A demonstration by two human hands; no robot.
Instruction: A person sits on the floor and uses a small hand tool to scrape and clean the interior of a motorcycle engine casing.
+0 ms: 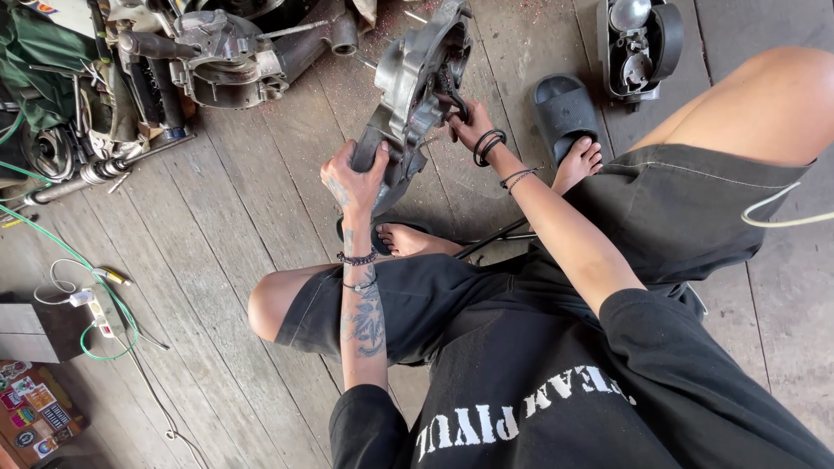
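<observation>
Engine casing (415, 82): grey cast metal, dull and grimy, irregular shape w/ open hollow side and ribs, held up off the wooden floor (261, 208) and tilted, between both hands. Left hand (358, 178) clenched round its lower dark end, fingers wrapped tight. Right hand (471, 123) grips the casing's edge higher up, fingers curled in on it; exact hold partly hidden. Counts: 1 casing in hand, 2 hands on it. 2 black sandals: one (565, 111) just right of the right hand, other (382, 233) under the left hand w/ a bare foot on it. Pile of engine parts (217, 52) well left of the hands. Black housing (638, 39) farther right.
</observation>
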